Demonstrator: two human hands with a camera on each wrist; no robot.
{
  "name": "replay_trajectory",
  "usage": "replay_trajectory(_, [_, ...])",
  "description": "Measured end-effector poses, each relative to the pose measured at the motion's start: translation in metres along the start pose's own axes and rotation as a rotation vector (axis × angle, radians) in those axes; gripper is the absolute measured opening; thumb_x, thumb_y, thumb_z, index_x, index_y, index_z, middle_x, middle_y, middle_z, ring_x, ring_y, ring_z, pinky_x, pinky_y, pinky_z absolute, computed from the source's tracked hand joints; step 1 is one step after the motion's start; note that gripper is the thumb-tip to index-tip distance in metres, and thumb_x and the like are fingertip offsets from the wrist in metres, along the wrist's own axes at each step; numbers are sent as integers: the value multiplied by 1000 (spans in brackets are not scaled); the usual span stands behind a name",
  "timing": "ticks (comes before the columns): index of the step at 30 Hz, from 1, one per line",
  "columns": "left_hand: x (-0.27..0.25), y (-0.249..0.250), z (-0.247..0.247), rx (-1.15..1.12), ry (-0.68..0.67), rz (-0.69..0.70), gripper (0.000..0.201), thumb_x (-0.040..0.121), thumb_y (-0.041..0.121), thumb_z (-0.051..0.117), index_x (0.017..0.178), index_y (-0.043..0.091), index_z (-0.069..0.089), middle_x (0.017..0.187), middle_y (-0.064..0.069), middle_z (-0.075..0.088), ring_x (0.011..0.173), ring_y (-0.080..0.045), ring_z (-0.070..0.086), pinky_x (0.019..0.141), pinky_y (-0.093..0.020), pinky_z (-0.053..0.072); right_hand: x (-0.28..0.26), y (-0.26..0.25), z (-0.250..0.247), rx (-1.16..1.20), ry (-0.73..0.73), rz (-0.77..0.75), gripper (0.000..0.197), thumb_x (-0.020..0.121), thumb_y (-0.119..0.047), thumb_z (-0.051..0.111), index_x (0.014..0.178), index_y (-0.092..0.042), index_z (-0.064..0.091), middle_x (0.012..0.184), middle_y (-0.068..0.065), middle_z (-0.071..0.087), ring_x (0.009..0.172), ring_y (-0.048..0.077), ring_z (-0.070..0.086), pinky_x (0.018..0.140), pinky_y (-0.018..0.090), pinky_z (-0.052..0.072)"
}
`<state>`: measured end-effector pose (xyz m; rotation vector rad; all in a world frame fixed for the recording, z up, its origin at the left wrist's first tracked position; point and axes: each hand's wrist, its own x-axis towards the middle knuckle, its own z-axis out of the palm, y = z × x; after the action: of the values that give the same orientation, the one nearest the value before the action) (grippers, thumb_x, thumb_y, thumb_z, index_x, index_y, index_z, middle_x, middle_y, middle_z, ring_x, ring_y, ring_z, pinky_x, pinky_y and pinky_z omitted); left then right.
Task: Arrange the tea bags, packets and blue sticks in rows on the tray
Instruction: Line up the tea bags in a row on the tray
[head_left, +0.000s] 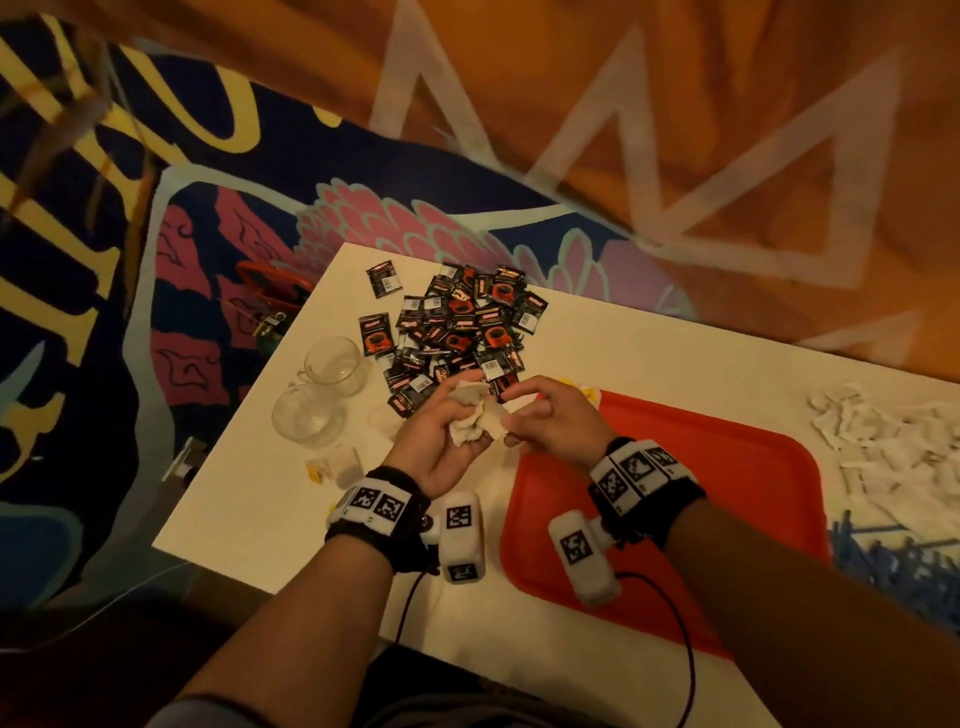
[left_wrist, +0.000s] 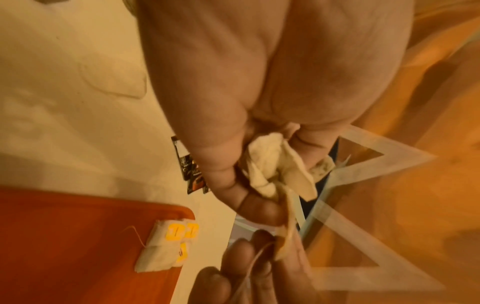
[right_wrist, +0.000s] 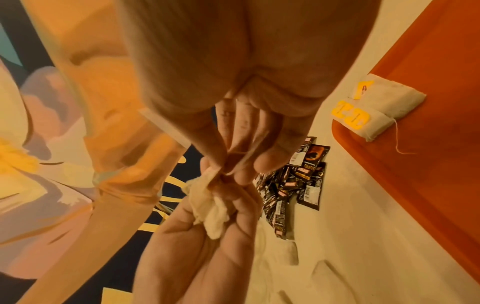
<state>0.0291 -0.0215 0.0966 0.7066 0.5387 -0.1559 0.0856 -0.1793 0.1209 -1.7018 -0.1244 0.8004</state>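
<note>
Tea bags in hand: a crumpled bunch of white tea bags (head_left: 477, 415) lies in the upturned left hand (head_left: 445, 436), above the counter (head_left: 270, 499), just left of the tray's far-left corner.
Left grip: fingers curled loosely round the bunch, palm up; the wrist views show it cupped in the palm.
Right grip: the right hand (head_left: 558, 423) pinches one bag's edge and string between thumb and fingertips (right_wrist: 265, 162), at the bunch's right side; the two hands nearly touch.
Tray: red tray (head_left: 727, 467) lies on the counter under the right forearm.
Tea bags on tray: two or three flat bags with yellow tags (right_wrist: 384, 107) lie together at the tray's corner, one string trailing onto the red surface.
Packets: a loose heap of black-and-orange packets (head_left: 457, 327) on the counter beyond the hands.
Blue sticks: a pile (head_left: 904, 561) at the right edge, right of the tray.
White sachets: a heap (head_left: 883, 431) on the counter, right of the tray, beyond the blue sticks.
Glass cups: two clear cups (head_left: 322, 384) stand left of the packets.
Loose tea bag: one (head_left: 337, 465) on the counter beside the left wrist.
</note>
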Motion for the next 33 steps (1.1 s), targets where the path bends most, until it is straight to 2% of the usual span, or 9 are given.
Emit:
replay_trajectory(6, [5,-7,15,-132,59,-103,27,69,8,42,87,7,62,90,-15,66,73,-27,61,58,-27,53,-10,-10,-18,89,61,-34,15,87,9,59,87,-4,67,55,4,60,44,8,56,46,21,43])
replay_trajectory(12, [15,-10,29,164,181,-103,32,96,39,58,75,15,58,78,-1,65,56,-12,59,42,-19,35,-15,-11,-39,177,32,-37,27,81,20,54,86,-2,68,70,14,64,58,16,60,56,22,49])
replay_trajectory(17, [18,-12,39,734,93,170,4,93,21,68,97,19,68,75,-3,62,53,-11,51,46,-23,32,-13,-4,-51,46,208,-133,3,86,-3,70,85,-5,72,75,2,69,62,3,60,58,19,49])
replay_trajectory(19, [16,-13,47,820,1,234,14,92,13,69,106,14,70,68,1,61,48,-7,49,43,-21,33,-8,1,-56,59,305,-157,3,85,-2,70,86,-3,73,75,1,68,61,-2,60,57,15,45])
replay_trajectory(24, [23,-18,66,998,-75,423,8,87,13,75,95,14,74,76,13,69,61,3,58,61,-19,46,-4,7,-63,73,329,-129,7,87,-10,70,82,-14,71,79,1,69,71,8,61,63,25,49])
replay_trajectory(26, [29,-19,67,1022,-35,481,4,87,14,74,87,18,75,77,12,71,63,3,59,68,-25,46,-8,5,-64,141,310,-143,3,89,-12,68,92,-11,68,86,1,67,73,7,62,61,21,49])
replay_trajectory(28, [35,-21,66,1012,-10,488,4,88,16,74,86,19,76,79,12,72,65,3,60,71,-27,46,-10,8,-68,228,275,-135,24,90,-17,68,112,-12,61,109,1,63,88,9,61,61,18,50])
replay_trajectory(30, [37,-22,67,1004,-23,471,3,88,16,74,89,15,77,81,9,72,67,2,60,72,-26,46,-10,14,-74,146,232,-168,35,88,-21,70,121,-21,59,123,-5,58,105,10,59,73,22,53])
replay_trajectory(33, [40,-25,68,981,-28,458,3,88,15,73,88,16,76,77,12,70,63,2,59,65,-19,45,-11,27,-79,-63,187,-235,9,84,-15,74,90,-17,68,88,-10,68,82,1,62,76,22,48])
